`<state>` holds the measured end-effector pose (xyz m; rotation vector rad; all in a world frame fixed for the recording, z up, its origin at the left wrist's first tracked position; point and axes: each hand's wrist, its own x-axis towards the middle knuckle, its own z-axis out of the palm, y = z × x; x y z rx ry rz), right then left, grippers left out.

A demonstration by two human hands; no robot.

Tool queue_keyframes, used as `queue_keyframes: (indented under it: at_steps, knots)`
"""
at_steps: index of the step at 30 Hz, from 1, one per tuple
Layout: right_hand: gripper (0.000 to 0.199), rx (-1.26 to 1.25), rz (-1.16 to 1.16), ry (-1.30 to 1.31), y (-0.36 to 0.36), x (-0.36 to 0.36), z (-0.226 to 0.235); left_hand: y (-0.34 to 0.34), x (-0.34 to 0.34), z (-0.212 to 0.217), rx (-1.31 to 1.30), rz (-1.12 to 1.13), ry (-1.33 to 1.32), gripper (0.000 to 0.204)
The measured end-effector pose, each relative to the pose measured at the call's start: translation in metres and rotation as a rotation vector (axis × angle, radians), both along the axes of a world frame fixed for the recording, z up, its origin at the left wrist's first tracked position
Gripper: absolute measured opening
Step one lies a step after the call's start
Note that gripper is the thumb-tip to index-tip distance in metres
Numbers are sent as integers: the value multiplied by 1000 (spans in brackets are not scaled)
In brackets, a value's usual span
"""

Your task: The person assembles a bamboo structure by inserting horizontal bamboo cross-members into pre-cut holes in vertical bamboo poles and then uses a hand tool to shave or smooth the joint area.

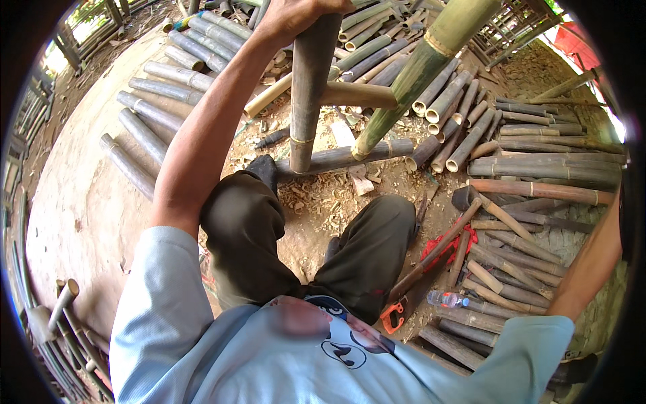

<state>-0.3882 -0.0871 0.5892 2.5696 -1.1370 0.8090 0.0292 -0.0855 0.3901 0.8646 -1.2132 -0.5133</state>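
Note:
My left hand (306, 12) is at the top edge, closed around the upper end of a dark bamboo post (307, 94); part of the hand is cut off by the edge. The post stands upright, its lower end at a dark bamboo length (323, 159) lying in front of my feet. A short bamboo crosspiece (360, 96) runs from the post toward a thick green bamboo pole (410, 81), which leans to the right. My right forearm (595, 262) stretches out to the right, and its hand is outside the picture.
Cut bamboo tubes (158, 111) lie in rows at the far left; more bamboo (457, 101) is piled at the far right. On my right are stacked bamboo pieces (518, 262), a plastic bottle (447, 299) and an orange handle (392, 316). Wood shavings (323, 209) litter the ground between my legs.

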Motion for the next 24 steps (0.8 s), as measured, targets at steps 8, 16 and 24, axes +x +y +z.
queue_keyframes:
  at_steps: [8, 16, 24]
  knots:
    - [51, -101, 20, 90, -27, 91, 26, 4, 1, -6, 51, 10, 5, 48]
    - [74, 650, 95, -103, 12, 60, -11, -10, 19, -8, -73, -35, -2, 39]
    - [83, 1277, 247, 1182, 14, 88, -211, -5, 25, -8, -73, -49, -21, 29]
